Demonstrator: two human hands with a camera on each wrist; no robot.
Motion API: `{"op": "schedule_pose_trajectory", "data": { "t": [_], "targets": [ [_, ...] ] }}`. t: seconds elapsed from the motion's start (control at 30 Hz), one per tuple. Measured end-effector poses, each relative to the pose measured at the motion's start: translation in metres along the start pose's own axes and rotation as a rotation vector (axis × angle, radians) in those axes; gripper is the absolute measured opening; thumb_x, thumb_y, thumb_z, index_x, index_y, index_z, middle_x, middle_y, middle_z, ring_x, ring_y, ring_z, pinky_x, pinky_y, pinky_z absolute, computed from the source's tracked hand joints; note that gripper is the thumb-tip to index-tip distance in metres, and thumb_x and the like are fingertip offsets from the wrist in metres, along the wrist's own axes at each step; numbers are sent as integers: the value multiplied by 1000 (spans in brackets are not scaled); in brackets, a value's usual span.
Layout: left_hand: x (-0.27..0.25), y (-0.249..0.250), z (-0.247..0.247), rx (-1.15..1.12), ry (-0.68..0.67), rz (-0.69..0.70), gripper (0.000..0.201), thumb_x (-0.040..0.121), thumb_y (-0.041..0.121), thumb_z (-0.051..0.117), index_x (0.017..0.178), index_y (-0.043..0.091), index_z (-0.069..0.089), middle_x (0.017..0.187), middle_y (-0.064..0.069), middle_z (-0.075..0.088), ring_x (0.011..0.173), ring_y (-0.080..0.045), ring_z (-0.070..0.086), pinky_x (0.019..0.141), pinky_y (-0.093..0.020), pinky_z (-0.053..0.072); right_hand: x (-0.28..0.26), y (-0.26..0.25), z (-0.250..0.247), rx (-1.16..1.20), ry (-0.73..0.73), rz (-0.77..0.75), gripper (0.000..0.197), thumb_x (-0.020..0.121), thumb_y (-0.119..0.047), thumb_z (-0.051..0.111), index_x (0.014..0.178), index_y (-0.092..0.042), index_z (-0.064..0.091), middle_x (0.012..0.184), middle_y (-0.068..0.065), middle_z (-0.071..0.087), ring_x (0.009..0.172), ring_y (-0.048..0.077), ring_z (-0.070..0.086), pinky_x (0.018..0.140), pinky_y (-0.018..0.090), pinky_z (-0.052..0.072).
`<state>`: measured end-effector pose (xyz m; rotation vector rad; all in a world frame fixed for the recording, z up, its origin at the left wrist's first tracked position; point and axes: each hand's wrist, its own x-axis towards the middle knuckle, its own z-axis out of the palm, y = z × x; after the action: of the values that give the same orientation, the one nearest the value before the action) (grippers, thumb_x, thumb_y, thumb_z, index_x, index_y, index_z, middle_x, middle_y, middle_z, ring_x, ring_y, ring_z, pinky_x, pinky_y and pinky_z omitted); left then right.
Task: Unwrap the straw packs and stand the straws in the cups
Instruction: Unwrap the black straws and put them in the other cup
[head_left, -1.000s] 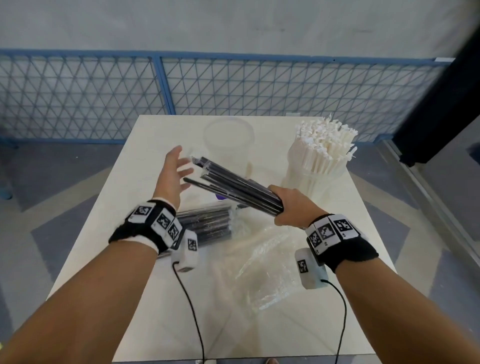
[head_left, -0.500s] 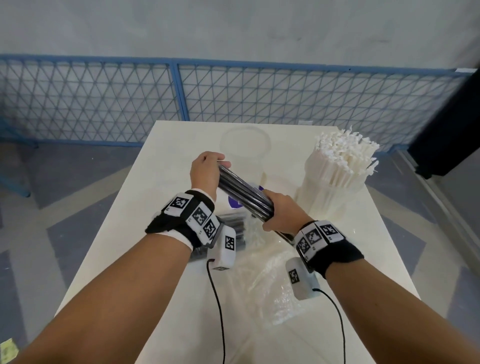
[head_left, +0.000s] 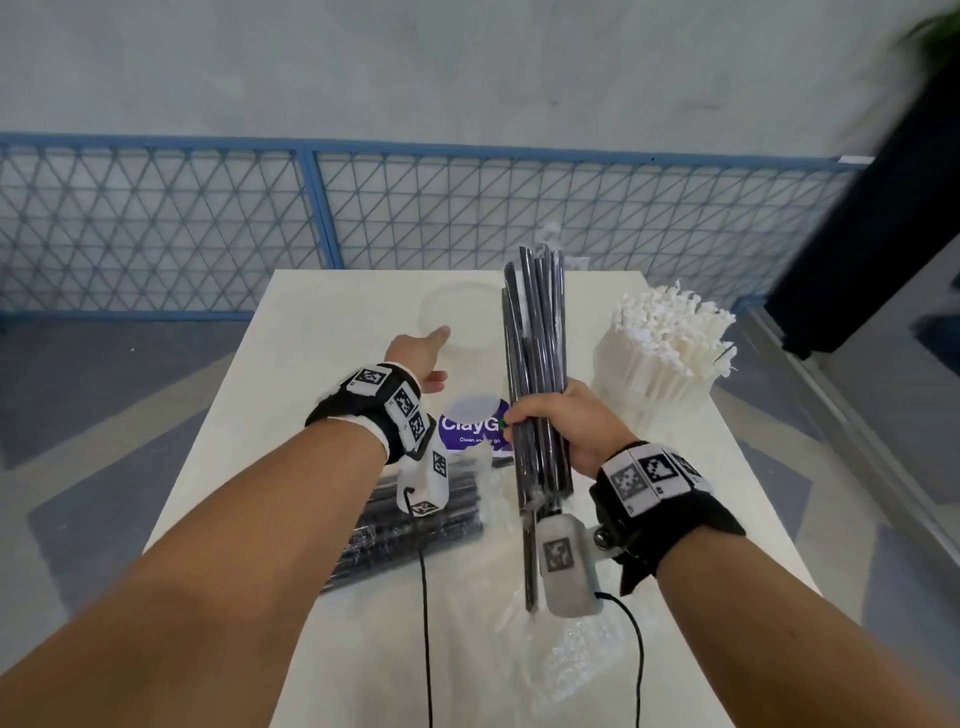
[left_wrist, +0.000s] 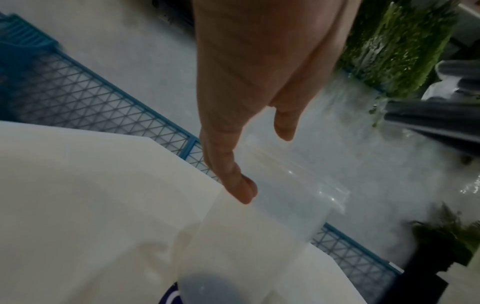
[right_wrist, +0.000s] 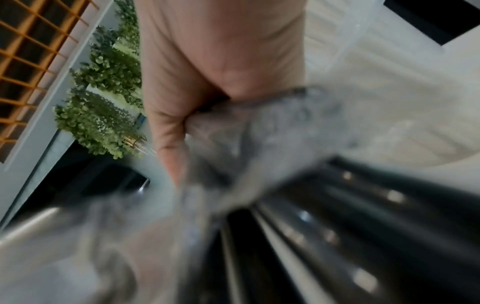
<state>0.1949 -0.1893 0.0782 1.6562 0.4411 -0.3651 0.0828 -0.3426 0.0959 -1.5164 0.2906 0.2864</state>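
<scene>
Gripping black straws (head_left: 537, 364) upright in right hand (head_left: 571, 426); reaching left hand (head_left: 418, 353), fingers relaxed, toward clear cup (head_left: 462, 322) on worktop (head_left: 249, 447).

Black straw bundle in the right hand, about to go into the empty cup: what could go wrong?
1. The right hand grips the black straws low; their tops fan out, so some may miss the clear cup.
2. The left hand only reaches toward the light cup; it could tip.
</scene>
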Motion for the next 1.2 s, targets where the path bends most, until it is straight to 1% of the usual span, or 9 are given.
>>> {"op": "schedule_pose_trajectory", "data": {
  "t": [0.1, 0.13, 0.2, 0.33, 0.5, 0.67, 0.8, 0.93, 1.2],
  "targets": [
    [7, 5, 4, -100, 25, -1, 29, 86, 15, 63, 102, -5, 51, 73, -10, 46, 52, -19, 49, 43, -23, 52, 1, -4, 7, 24, -27, 10, 11, 75, 10, 59, 83, 4, 59, 62, 17, 56, 43, 17, 58, 47, 24, 51],
    [9, 5, 3, -147, 20, -12, 19, 86, 9, 63, 90, -5, 52, 69, -9, 43, 52, -20, 47, 41, -22, 51, 2, -7, 8, 21, -37, 10, 12, 75, 10, 58, 85, 4, 59, 63, 18, 55, 44, 17, 58, 47, 24, 51],
    [9, 5, 0, -232, -17, -34, 18, 85, 1, 61, 72, -1, 49, 68, -8, 40, 55, -19, 44, 42, -24, 53, 4, -13, 10, 39, -45, 18, 9, 76, 9, 58, 83, 3, 59, 63, 17, 55, 45, 17, 60, 47, 25, 52],
    [7, -11, -17, -293, -130, -33, 16, 86, 4, 60, 75, 0, 50, 72, -8, 41, 61, -19, 46, 48, -24, 57, 15, -29, 14, 154, -26, -5, 13, 76, 8, 59, 65, 2, 57, 55, 13, 59, 48, 19, 62, 52, 26, 54],
    [-6, -39, -47, -325, -218, -6, 16, 89, 11, 58, 93, -2, 50, 73, -10, 50, 62, -17, 54, 52, -20, 56, 43, -47, 24, 386, 58, -3, 9, 78, 2, 59, 70, 0, 57, 57, 12, 61, 54, 20, 62, 55, 28, 55],
    [-24, -55, -60, -410, -184, -3, 21, 90, 3, 55, 77, 10, 39, 78, -13, 52, 66, -20, 55, 44, -17, 52, 68, -61, 37, 668, 389, -111, 10, 74, 8, 60, 75, 1, 53, 61, 16, 59, 48, 24, 58, 52, 30, 52],
    [-32, -56, -62, -434, -178, -4, 20, 89, 8, 56, 76, 10, 41, 70, -9, 53, 64, -18, 53, 54, -23, 58, 85, -70, 37, 736, 629, -228, 29, 68, 13, 61, 77, -6, 42, 78, 25, 59, 59, 29, 58, 59, 38, 54],
    [-32, -54, -62, -449, -177, -18, 20, 89, 10, 58, 76, 10, 42, 72, -9, 54, 66, -18, 54, 57, -23, 59, 96, -61, 42, 609, 629, -317, 29, 66, 13, 62, 81, -8, 48, 73, 13, 57, 64, 28, 56, 62, 37, 52],
    [-28, -41, -55, -388, -216, 5, 23, 87, 6, 59, 75, 11, 40, 70, -9, 52, 62, -18, 54, 59, -28, 60, 98, -21, 64, 28, 307, -395, 41, 63, 8, 72, 94, -11, 54, 77, 0, 60, 69, 15, 59, 63, 25, 52]
  ]
}}
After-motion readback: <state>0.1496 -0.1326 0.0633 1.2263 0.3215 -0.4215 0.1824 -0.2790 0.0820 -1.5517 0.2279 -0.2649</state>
